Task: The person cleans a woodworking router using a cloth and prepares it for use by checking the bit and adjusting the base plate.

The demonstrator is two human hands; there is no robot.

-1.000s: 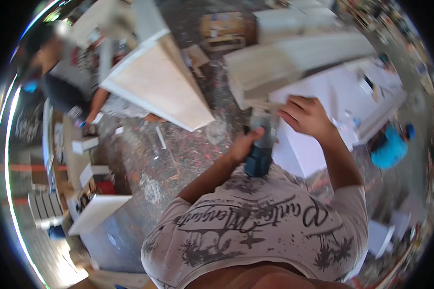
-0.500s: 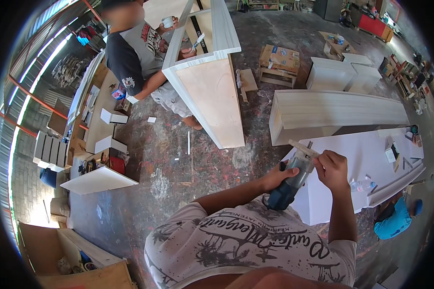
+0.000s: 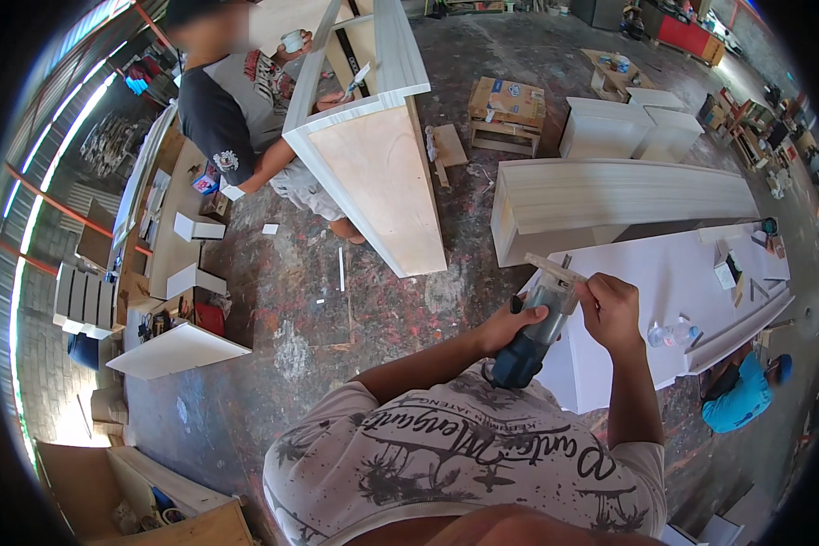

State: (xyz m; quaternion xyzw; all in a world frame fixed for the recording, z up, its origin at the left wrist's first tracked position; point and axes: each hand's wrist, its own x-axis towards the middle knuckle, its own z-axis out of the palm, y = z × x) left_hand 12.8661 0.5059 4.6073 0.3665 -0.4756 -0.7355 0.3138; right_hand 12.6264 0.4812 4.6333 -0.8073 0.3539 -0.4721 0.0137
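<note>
A trim router [image 3: 522, 350] with a dark blue body and a clear lower housing is held in front of my chest, its base end tilted up and away from me. My left hand [image 3: 510, 328] is closed around its body, thumb across the housing. A flat pale base plate [image 3: 553, 267] sits across the upper end, with a thin metal piece sticking out beyond it. Fingers bent, my right hand [image 3: 610, 311] pinches the router's side just under that plate. The exact part between those fingertips is hidden.
Right of the router lies a large white panel [image 3: 646, 273] bearing a plastic bottle [image 3: 672, 335]. A long wood-grain cabinet [image 3: 623, 196] stands beyond it. Ahead left, a co-worker [image 3: 255, 118] holds a brush at a tall cabinet [image 3: 373, 182]. Another person [image 3: 739, 393] crouches at right.
The surroundings have shifted slightly left in the view. Both my hands keep their hold on the router, which is at nearly the same tilt. The co-worker's brush stays by the cabinet top.
</note>
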